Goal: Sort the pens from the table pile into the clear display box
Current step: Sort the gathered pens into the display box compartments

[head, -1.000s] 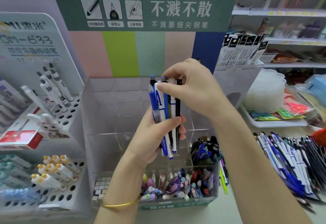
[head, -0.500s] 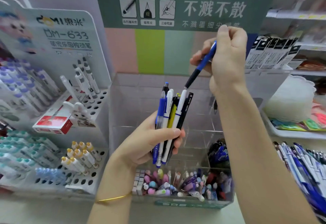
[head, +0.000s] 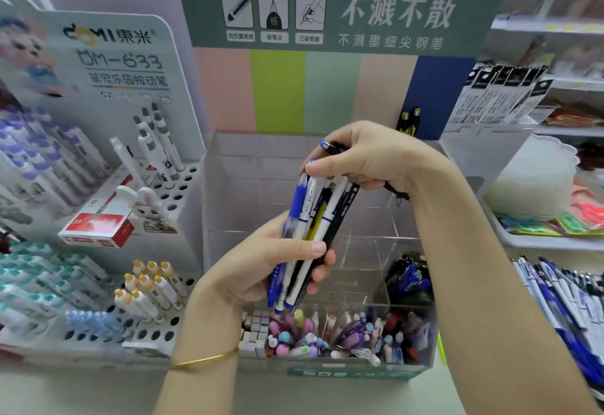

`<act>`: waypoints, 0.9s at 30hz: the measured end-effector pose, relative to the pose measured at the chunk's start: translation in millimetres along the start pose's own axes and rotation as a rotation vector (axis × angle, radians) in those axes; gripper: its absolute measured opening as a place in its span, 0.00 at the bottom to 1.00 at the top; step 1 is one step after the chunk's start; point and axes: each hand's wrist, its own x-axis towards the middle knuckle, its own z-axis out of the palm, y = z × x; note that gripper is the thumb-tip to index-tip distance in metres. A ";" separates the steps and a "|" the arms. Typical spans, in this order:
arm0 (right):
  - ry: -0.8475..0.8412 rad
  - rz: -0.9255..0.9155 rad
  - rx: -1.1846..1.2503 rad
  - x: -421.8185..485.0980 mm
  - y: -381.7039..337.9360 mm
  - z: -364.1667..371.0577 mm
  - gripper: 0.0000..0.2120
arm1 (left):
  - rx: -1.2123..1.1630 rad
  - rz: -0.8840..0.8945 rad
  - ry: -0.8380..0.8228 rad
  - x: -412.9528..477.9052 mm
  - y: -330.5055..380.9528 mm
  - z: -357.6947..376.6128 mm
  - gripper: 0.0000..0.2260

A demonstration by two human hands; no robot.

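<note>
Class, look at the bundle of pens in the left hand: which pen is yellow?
The yellow pen mid-bundle, between two white pens; the outermost are a blue pen and a black pen.

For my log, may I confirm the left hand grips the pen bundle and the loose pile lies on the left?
Not quite: the head view shows the loose pile on the right; the left hand grips the pen bundle.

Before you: green header sign (head: 327, 6) at 12 o'clock, above a pastel-striped backboard (head: 277, 91); store shelves (head: 555, 27) at 2 o'clock; white perforated rack (head: 178, 197) at 9 o'clock; pale table (head: 327, 396) at 6 o'clock. Lighting even.
</note>
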 end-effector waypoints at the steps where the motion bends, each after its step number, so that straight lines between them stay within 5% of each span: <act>1: -0.005 -0.009 0.019 1.2 0.0 0.2 0.06 | -0.010 -0.002 -0.016 0.7 1.1 0.0 0.15; 6: 0.146 -0.098 0.326 8.7 6.3 2.9 0.04 | -0.020 -0.025 -0.006 0.0 2.3 -2.0 0.15; 12: 0.590 -0.351 0.780 12.1 -3.5 3.7 0.08 | -0.074 -0.036 0.032 -1.0 -3.9 -2.1 0.15; 16: 0.847 -0.431 0.796 -1.3 0.2 -2.8 0.08 | -0.147 -0.002 0.101 2.1 0.6 0.5 0.19; 21: 0.632 -0.252 0.816 -13.6 9.1 15.6 0.09 | -0.295 0.063 0.182 8.2 -2.6 8.1 0.30; 27: 0.383 -0.098 0.554 -22.1 21.6 38.7 0.08 | -0.422 0.120 0.214 13.7 -3.3 11.7 0.18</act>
